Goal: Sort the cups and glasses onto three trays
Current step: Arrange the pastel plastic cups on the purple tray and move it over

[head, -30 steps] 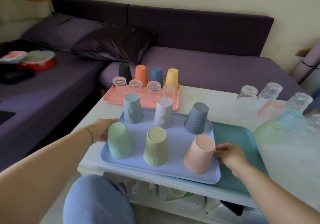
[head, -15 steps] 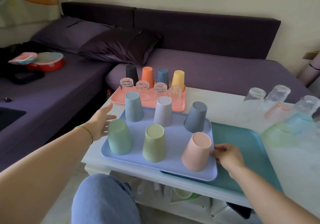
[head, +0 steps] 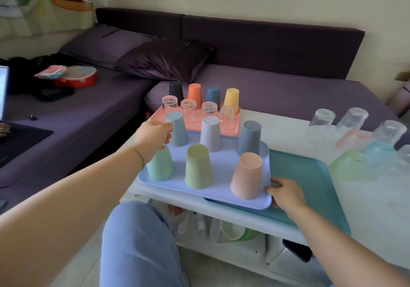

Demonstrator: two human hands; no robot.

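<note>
Corner of lilac tray (head: 220, 176) sits clasped in right grip (head: 285, 194); left grip (head: 153, 139) at blue-grey cup (head: 180, 131), hold unclear.

A smooth, matt finish is shown by the lavender-blue rectangular plastic tray (head: 221, 176) and by the teal rectangular plastic tray (head: 306, 176) under it. Fine vertical ribbing is seen on the lower walls of the peach-pink upturned plastic cup (head: 246, 176), the olive-green upturned plastic cup (head: 198, 167) and the lilac-grey upturned plastic cup (head: 210, 133), all matt. The clear upturned glasses (head: 188, 110) on the salmon-pink plastic tray (head: 234, 131) are glossy. The pale green translucent tumbler (head: 348, 164) is frosted. A faint sheen is carried by the white table top (head: 288, 131). The purple sofa (head: 277, 93) is covered in matt cloth, the dark purple pillow (head: 166, 60) in shiny, satin-like cloth.
</note>
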